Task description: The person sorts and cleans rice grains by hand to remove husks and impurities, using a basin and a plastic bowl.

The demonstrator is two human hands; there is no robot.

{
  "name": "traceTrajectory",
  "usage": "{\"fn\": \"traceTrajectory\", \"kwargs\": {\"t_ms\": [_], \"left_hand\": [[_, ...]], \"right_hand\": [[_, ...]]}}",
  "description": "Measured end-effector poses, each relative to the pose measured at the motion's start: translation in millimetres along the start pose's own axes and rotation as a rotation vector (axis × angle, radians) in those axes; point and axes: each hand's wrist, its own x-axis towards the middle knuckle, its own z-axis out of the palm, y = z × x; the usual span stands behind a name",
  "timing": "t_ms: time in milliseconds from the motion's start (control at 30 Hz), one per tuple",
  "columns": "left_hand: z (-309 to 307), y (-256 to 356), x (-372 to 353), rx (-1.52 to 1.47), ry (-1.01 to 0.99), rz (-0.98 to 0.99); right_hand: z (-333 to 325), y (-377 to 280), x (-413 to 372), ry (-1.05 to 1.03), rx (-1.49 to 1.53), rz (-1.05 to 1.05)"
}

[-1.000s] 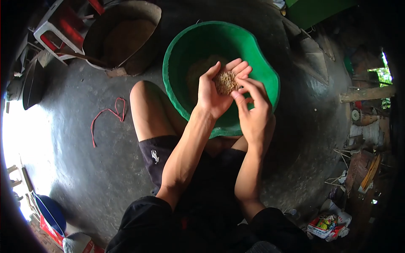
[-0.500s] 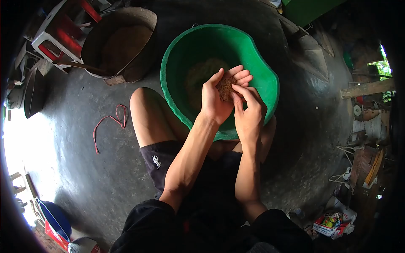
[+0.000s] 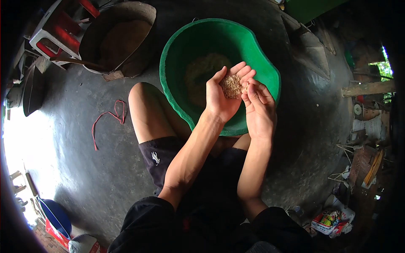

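Observation:
My left hand [image 3: 222,98] is cupped palm up over the green basin [image 3: 261,63], its fingers curled up at the far side. In its palm lies a small heap of pale brown grain [image 3: 231,86], which looks like unhusked rice or chaff. My right hand [image 3: 260,110] is close against the left hand's fingertips, thumb and forefinger pinched together, with a tiny pale bit that looks like grain at their tips. Lower in the basin, more loose grain [image 3: 202,71] covers the bottom, partly hidden behind my left hand. The basin stands between my bent knees.
At the upper left a large round pan [image 3: 145,14] holds brown material, with a wooden handle [image 3: 78,63] across its edge and a red and white stool [image 3: 52,36] beside it. A red cord [image 3: 109,113] lies on the dark floor. Assorted clutter [image 3: 369,126] lines the right side.
My right hand has drawn back to the right from the left palm and turned its palm upward, fingertips pinched. The heap in my left hand now looks paler and more exposed.

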Motion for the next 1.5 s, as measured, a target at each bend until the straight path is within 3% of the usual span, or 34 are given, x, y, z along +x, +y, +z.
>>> {"fn": "traceTrajectory", "kwargs": {"t_ms": [300,400,467,600,800,933,1033,1500], "left_hand": [[-1.9,-2.8,0.0,-0.053,0.016,-0.011],[-3.0,0.3,-0.2,-0.043,-0.008,0.005],[-3.7,4.3,0.7,-0.043,0.009,0.037],[-3.2,19.9,1.7,-0.029,0.055,0.145],[2.6,52.5,-5.1,-0.093,0.013,0.223],[-1.3,65.8,-6.9,-0.04,0.049,0.227],[-3.4,71.3,-8.3,0.005,0.05,0.218],[8.1,69.0,-13.5,0.018,0.019,0.176]], "right_hand": [[-1.6,2.2,1.1,-0.059,0.138,0.038],[-4.4,1.9,2.7,-0.126,0.372,0.142],[-9.3,3.7,7.4,-0.289,0.707,0.312],[-18.9,4.7,13.3,-0.235,0.851,0.353],[-39.0,15.0,24.6,-0.189,0.681,0.291],[-55.3,41.4,37.5,-0.061,0.449,0.25],[-55.7,55.1,37.9,0.147,0.218,0.176],[-80.3,87.8,50.7,0.243,0.15,0.166]]}}
